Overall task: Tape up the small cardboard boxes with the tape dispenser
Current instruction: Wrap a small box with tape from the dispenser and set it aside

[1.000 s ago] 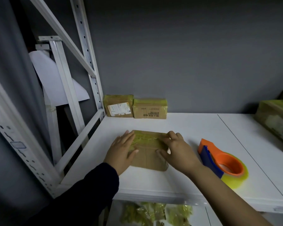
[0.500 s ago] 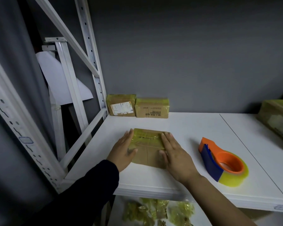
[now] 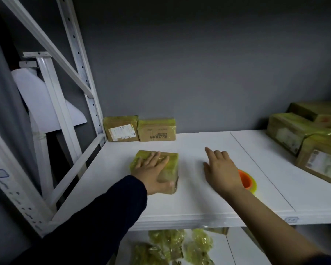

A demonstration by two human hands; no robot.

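A small cardboard box (image 3: 171,162) wrapped in yellowish tape lies on the white shelf (image 3: 199,199), left of the middle. My left hand (image 3: 153,174) lies on top of it, fingers stretched over the top and thumb hooked round the near side. My right hand (image 3: 222,171) is off the box, to its right over the bare shelf, fingers extended and holding nothing. Behind that hand sits the orange tape dispenser (image 3: 246,180) with its yellow roll, mostly hidden by the hand.
Two taped boxes (image 3: 121,129) (image 3: 157,130) stand against the grey back wall. Larger taped boxes (image 3: 289,131) (image 3: 321,161) crowd the shelf's right end. White rack uprights (image 3: 80,60) rise at the left. Crumpled tape scraps (image 3: 170,245) lie on the lower shelf.
My right hand has left the box and moved right, in front of the dispenser. My left hand has slid from the box's left side onto its top. The camera view shifted.
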